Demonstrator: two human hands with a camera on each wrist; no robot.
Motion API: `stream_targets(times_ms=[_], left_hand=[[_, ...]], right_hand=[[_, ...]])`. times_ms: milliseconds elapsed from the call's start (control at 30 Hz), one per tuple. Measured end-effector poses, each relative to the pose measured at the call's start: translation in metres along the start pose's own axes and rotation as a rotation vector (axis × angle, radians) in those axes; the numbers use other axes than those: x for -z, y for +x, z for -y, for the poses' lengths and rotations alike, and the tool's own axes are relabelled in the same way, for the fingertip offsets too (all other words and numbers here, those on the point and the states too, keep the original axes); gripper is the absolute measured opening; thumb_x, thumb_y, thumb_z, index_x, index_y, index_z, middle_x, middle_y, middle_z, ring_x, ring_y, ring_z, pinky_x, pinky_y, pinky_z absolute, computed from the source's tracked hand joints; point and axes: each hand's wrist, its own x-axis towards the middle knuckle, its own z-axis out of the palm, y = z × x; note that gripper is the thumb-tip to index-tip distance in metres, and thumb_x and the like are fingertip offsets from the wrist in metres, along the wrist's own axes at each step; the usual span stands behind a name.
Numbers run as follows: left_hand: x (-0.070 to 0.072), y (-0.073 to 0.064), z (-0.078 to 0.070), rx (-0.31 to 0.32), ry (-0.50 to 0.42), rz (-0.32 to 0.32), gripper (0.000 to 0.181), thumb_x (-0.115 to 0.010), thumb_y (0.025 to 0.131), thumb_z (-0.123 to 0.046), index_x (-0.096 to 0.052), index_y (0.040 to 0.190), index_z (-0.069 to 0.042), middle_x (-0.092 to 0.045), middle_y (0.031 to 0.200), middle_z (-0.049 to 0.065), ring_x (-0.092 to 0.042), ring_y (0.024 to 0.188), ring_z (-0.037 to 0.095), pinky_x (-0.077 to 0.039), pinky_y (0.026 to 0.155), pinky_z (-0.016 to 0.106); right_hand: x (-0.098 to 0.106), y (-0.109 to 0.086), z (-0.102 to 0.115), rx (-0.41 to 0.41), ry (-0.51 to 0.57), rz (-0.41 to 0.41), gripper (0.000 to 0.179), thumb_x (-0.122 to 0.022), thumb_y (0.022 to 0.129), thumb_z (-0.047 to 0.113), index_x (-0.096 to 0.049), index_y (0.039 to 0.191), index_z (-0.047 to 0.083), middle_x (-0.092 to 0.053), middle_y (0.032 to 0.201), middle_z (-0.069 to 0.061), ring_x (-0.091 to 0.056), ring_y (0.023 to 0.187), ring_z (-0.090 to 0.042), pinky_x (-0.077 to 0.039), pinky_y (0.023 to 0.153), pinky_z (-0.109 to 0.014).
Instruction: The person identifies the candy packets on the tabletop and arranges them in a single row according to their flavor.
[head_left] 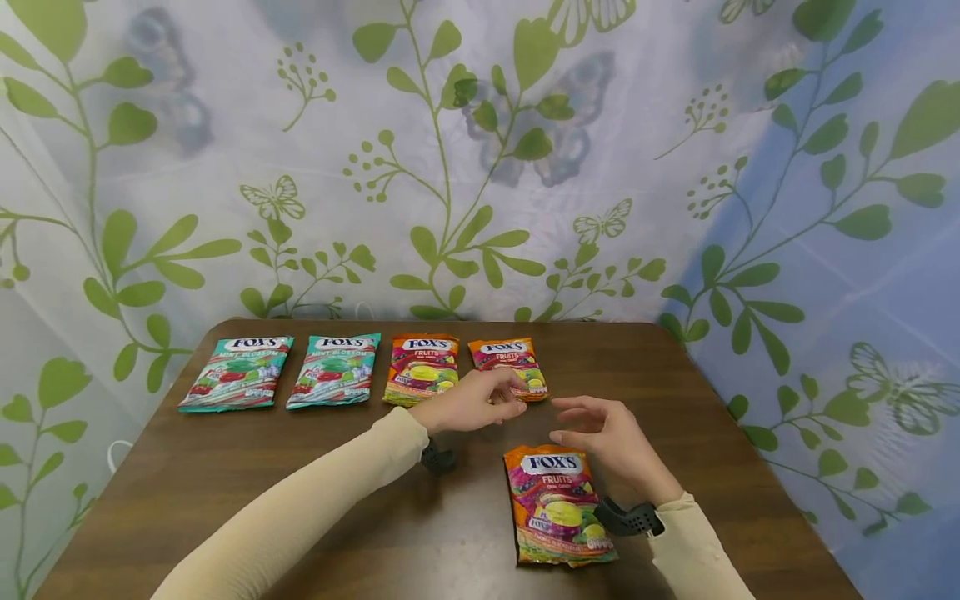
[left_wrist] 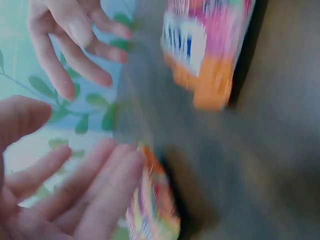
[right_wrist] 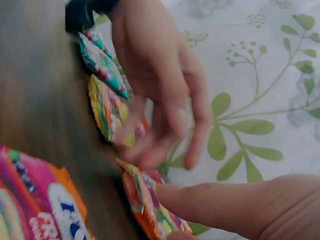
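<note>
My left hand (head_left: 480,400) hovers with loosely bent fingers over the lower edge of the far right orange Fox's Fruits candy bag (head_left: 513,358), holding nothing. Facing it, my right hand (head_left: 611,437) is held above the top right corner of a nearer Fox's Fruits bag (head_left: 555,500), its fingers relaxed and nothing in them. The nearer bag lies flat, printed side up, toward the table's front. In the left wrist view both hands are apart from each other, thumb and fingers spread on the left hand (left_wrist: 75,200).
Along the back of the brown wooden table (head_left: 360,492) lie another Fox's Fruits bag (head_left: 423,367) and two teal Mint Blossom bags, one at far left (head_left: 238,375), one beside it (head_left: 335,371). A leaf-patterned curtain (head_left: 315,167) hangs right behind the table.
</note>
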Motion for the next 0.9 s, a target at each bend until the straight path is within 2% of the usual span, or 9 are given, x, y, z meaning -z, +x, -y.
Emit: stream_targets(times_ms=[100,233,333,433,567,667,800,900], left_hand=[[-0.008,-0.013,-0.002,0.05,-0.08,0.046,0.038,-0.069,0.11,-0.019,-0.063,0.142,0.0,-0.075,0.108,0.022,-0.075,0.093,0.044,-0.065,0.085,0.047],[-0.019,-0.027,0.0,0.092,-0.121,0.065,0.039,-0.071,0.109,-0.019,-0.063,0.141,0.001,-0.075,0.103,0.021,-0.076,0.09,0.043,-0.064,0.083,0.053],[-0.026,-0.036,0.001,0.105,-0.134,0.087,0.038,-0.072,0.108,-0.018,-0.064,0.142,0.0,-0.076,0.098,0.019,-0.077,0.085,0.042,-0.065,0.08,0.052],[-0.03,-0.043,0.001,0.111,-0.15,0.113,0.037,-0.072,0.108,-0.017,-0.066,0.142,-0.003,-0.076,0.095,0.02,-0.077,0.082,0.042,-0.065,0.077,0.051],[-0.035,-0.05,-0.001,0.131,-0.193,0.129,0.036,-0.072,0.108,-0.015,-0.066,0.142,-0.004,-0.076,0.096,0.021,-0.077,0.08,0.044,-0.065,0.073,0.05],[-0.041,-0.054,0.0,0.153,-0.248,0.141,0.038,-0.072,0.107,-0.012,-0.064,0.143,-0.002,-0.076,0.098,0.021,-0.077,0.08,0.045,-0.066,0.072,0.048],[-0.048,-0.058,0.003,0.175,-0.309,0.149,0.039,-0.073,0.106,-0.008,-0.063,0.143,-0.001,-0.077,0.099,0.012,-0.077,0.081,0.043,-0.066,0.073,0.043],[-0.054,-0.059,0.004,0.183,-0.318,0.138,0.039,-0.074,0.105,-0.008,-0.062,0.142,-0.002,-0.076,0.1,0.005,-0.077,0.081,0.039,-0.065,0.073,0.039]], right_hand=[[0.003,-0.007,-0.006,-0.021,0.015,0.031,0.049,-0.086,0.098,0.02,-0.072,0.143,0.006,-0.073,0.131,-0.023,-0.074,0.115,-0.034,-0.062,0.092,-0.048],[0.006,-0.017,-0.016,-0.056,0.042,0.055,0.05,-0.085,0.098,0.015,-0.07,0.144,0.002,-0.072,0.132,-0.026,-0.074,0.115,-0.036,-0.063,0.091,-0.049],[0.01,-0.024,-0.025,-0.077,0.057,0.063,0.054,-0.086,0.097,0.015,-0.068,0.146,0.0,-0.071,0.133,-0.026,-0.074,0.115,-0.037,-0.063,0.092,-0.052],[0.014,-0.031,-0.032,-0.107,0.068,0.066,0.057,-0.087,0.097,0.017,-0.067,0.147,-0.001,-0.072,0.132,-0.025,-0.074,0.114,-0.035,-0.063,0.09,-0.049],[0.019,-0.038,-0.041,-0.147,0.072,0.069,0.057,-0.087,0.097,0.019,-0.067,0.146,-0.001,-0.073,0.129,-0.023,-0.076,0.107,-0.031,-0.063,0.083,-0.043],[0.022,-0.042,-0.047,-0.158,0.083,0.081,0.056,-0.087,0.097,0.017,-0.067,0.144,-0.004,-0.073,0.128,-0.025,-0.077,0.101,-0.032,-0.064,0.078,-0.044],[0.023,-0.045,-0.053,-0.185,0.101,0.095,0.054,-0.086,0.097,0.017,-0.067,0.143,-0.006,-0.071,0.128,-0.026,-0.077,0.101,-0.032,-0.066,0.075,-0.046],[0.023,-0.047,-0.057,-0.22,0.108,0.088,0.054,-0.087,0.097,0.018,-0.068,0.143,-0.005,-0.071,0.128,-0.025,-0.076,0.102,-0.031,-0.066,0.075,-0.047]])
